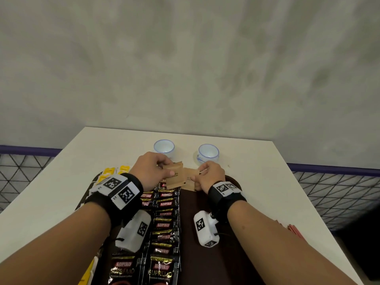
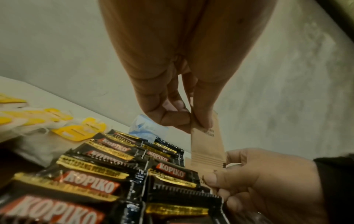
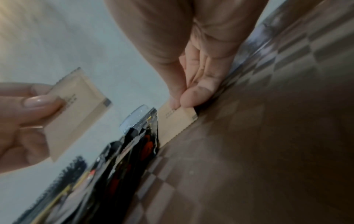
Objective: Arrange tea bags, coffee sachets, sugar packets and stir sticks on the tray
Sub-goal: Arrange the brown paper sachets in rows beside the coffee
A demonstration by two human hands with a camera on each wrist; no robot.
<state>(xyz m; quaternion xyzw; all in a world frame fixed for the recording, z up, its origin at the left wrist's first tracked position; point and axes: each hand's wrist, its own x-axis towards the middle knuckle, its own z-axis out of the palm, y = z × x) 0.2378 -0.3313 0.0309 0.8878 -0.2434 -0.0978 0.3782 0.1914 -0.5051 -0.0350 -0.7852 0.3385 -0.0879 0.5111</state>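
Head view: a brown sugar packet is pinched in the left hand above the tray's far end. Right hand pinches a second packet down onto the tray beside the coffee sachets. Bare tray lies to the right; two cups stand beyond on the worktop.

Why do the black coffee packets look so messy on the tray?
The coffee sachets overlap crookedly in two uneven columns down the tray, some tilted. The tea bags spill past its far left edge onto the table. Nothing looks torn or spilled.
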